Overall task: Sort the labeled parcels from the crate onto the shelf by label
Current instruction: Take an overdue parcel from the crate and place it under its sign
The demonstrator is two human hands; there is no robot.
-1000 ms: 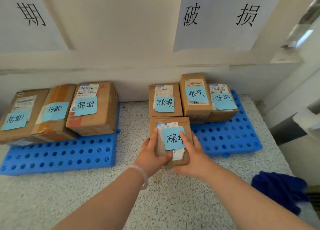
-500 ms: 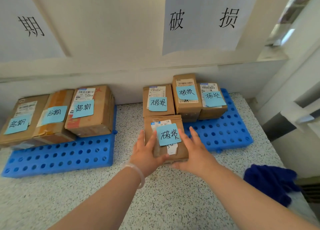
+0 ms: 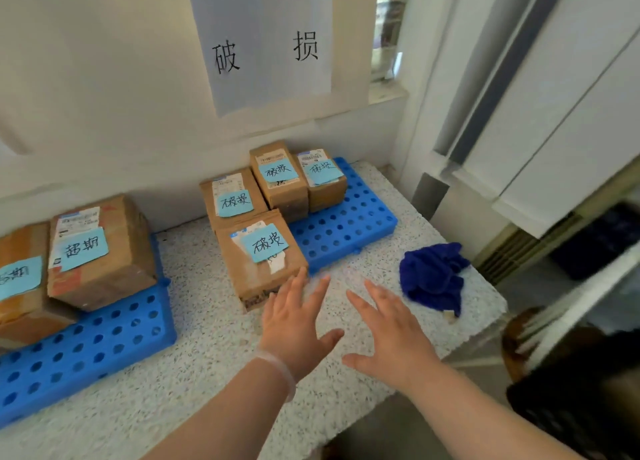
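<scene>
Both hands have let go of the 破损 parcel (image 3: 259, 262) — the left hand (image 3: 298, 324) and right hand (image 3: 391, 335) now hover just short of it, fingers (image 3: 298, 286) spread and empty. It sits on the speckled desk (image 3: 207, 321) below the 破损 sign (image 3: 263, 47), against a like-labelled box (image 3: 235, 196) — this one looks sorted.

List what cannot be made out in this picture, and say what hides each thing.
Head view only:
- Leftmost parcel: cut off by the left edge, its blue note partly out of frame.
- Printed shipping labels: too small and blurred to read.
- Dark things at lower right: motion blur, cannot be identified.
- Left hand and front parcel: fingertips overlap its corner; contact cannot be told.
</scene>
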